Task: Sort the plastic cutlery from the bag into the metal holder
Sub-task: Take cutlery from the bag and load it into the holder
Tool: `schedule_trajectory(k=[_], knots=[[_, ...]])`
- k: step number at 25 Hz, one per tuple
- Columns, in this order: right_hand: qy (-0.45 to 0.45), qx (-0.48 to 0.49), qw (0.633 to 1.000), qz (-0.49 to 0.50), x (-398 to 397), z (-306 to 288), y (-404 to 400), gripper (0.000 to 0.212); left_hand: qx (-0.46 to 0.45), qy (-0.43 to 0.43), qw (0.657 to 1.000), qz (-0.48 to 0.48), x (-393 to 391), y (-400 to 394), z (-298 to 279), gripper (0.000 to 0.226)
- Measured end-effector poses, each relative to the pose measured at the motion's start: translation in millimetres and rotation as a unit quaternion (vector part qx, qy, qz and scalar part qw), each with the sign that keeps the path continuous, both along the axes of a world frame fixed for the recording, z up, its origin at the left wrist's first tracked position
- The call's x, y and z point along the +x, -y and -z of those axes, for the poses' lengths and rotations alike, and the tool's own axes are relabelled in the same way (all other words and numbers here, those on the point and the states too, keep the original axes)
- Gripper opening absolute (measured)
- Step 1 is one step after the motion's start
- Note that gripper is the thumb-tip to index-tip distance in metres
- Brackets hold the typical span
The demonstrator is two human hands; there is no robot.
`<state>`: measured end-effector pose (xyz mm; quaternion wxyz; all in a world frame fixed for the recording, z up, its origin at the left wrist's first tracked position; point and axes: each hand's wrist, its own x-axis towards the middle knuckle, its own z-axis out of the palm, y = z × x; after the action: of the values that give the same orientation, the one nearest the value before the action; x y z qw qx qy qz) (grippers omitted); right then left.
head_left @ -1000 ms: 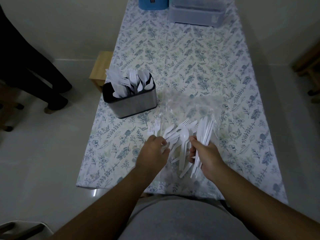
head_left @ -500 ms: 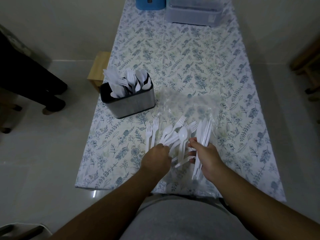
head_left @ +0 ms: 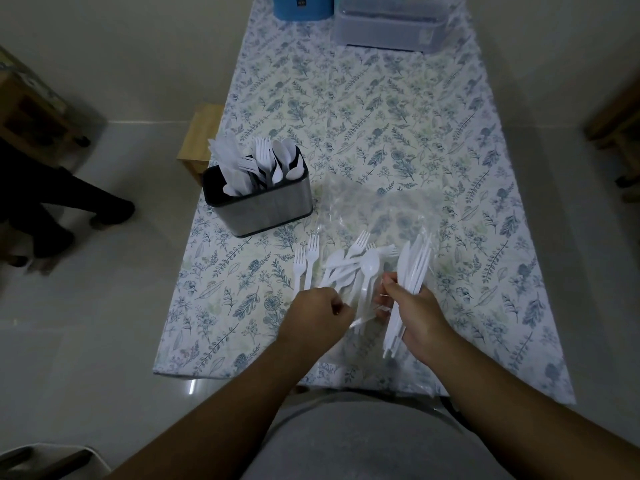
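Nearest the body, the right hand (head_left: 417,315) grips a bundle of white plastic knives (head_left: 408,282), its fingers curled round the handles so the blades fan out beyond the knuckles and the handle ends stick back toward the table edge. Just to its left, the left hand (head_left: 317,315) is closed with fingers curled at the near ends of a loose heap of spoons and forks (head_left: 356,268); it seems to pinch a handle, though exactly which piece cannot be told. The heap lies between and just beyond both hands, on the near part of a crumpled clear plastic bag (head_left: 381,209) spread on the floral tablecloth (head_left: 381,109). Two forks (head_left: 306,261) lie side by side on the cloth, just beyond the left hand and left of the heap. Farther out and to the left of the left hand stands the metal holder (head_left: 263,206), upright, already holding knives, forks and spoons in separate groups. Well beyond both hands, at the far end, sit a blue container (head_left: 299,6) and a translucent lidded box (head_left: 391,24).
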<state>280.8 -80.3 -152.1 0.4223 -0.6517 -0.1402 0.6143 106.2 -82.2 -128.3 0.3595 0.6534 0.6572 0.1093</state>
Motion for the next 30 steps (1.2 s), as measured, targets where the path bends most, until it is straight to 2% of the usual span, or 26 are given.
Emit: schedule_trajectory(k=[4,6,8,11,13,15,20,22,25,28,30], knots=[[0.023,-0.006,1.0,-0.018,-1,1,-2,0.021,0.022,0.045,0.998,-0.045,8,2,-3,0.019],[0.017,0.001,0.999,-0.028,0,-1,-2,0.023,0.046,0.062,0.997,0.004,7,-1,-5,0.018],[0.005,0.011,0.999,-0.03,2,-4,-3,0.017,0.069,0.065,0.991,0.09,7,-5,-5,0.018],[0.012,-0.01,1.0,-0.001,12,-5,-5,0.01,0.094,0.025,0.99,0.099,7,-7,12,0.026],[0.0,-0.036,0.999,0.038,20,-6,-5,0.009,0.068,-0.043,0.991,0.104,6,-5,25,0.018],[-0.021,-0.048,0.995,0.08,25,-5,-2,0.01,0.019,-0.095,0.987,0.13,5,-1,36,0.026],[-0.015,-0.051,0.993,0.104,33,1,4,0.013,0.021,-0.13,0.982,0.139,4,2,47,0.015],[-0.015,-0.05,0.993,0.108,34,5,5,0.013,0.021,-0.108,0.987,0.116,1,2,47,0.016],[-0.026,-0.052,0.99,0.126,35,7,5,0.013,0.013,-0.017,0.998,0.052,-1,4,41,0.017],[-0.04,-0.06,0.989,0.13,31,4,4,0.014,-0.054,0.093,0.992,-0.061,3,9,36,0.017],[-0.045,-0.058,0.989,0.127,28,3,4,0.013,-0.095,0.135,0.98,-0.109,4,12,36,0.017]])
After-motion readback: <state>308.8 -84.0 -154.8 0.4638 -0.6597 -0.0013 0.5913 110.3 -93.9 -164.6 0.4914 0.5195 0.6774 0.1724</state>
